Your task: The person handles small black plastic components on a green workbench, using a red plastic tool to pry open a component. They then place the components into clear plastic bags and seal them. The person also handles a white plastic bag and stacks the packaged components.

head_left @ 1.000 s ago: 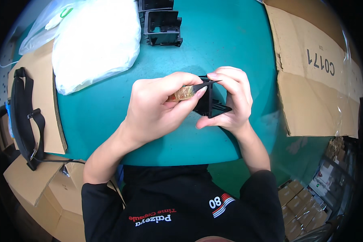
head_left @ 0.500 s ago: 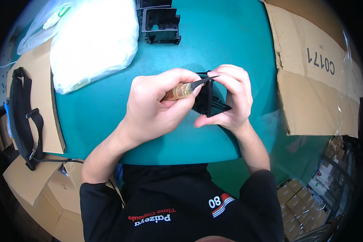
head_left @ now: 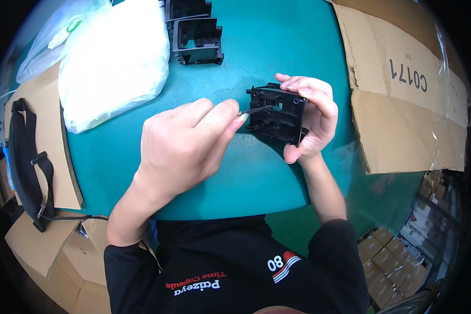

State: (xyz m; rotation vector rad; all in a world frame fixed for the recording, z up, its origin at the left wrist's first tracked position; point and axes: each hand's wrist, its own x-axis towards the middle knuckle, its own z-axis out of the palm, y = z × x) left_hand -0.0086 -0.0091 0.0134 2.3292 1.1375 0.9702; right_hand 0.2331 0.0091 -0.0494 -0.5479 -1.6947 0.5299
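I have the left hand [head_left: 186,144] pinched tight on a slim dark tool [head_left: 257,110]; right hand [head_left: 321,112], half-curled, grips the black housing [head_left: 289,116] above the green table [head_left: 240,191]; I judge it light, stiff, somewhat brittle; hold outer edges.

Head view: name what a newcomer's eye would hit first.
The bright white plastic bag at the upper left of the teal table stands out first. Near the middle, the right hand holds a black plastic part, and the left hand points a slim dark tool at it.
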